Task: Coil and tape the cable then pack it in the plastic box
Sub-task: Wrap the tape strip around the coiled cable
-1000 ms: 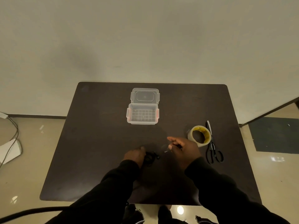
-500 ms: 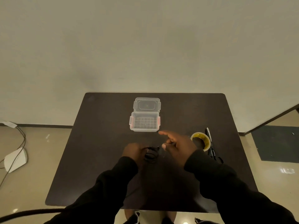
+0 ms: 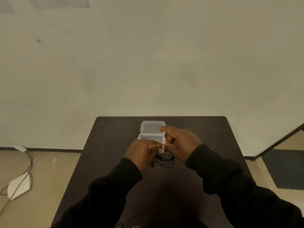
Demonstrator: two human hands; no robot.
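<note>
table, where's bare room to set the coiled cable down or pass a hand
The table is bare left of the plastic box out to its left edge, and on the far right corner beyond the right hand. The middle is crowded: left hand and right hand pinch the cable just before the box.

A bare, plain room, more like a spare office or test space than a lived-in home. A dark table (image 3: 115, 145) stands against a blank off-white wall (image 3: 148, 63) with a dark skirting strip, on a glossy beige floor (image 3: 41, 170). A loose wire (image 3: 30, 160) and a white device (image 3: 19, 186) lie on that floor.
</note>
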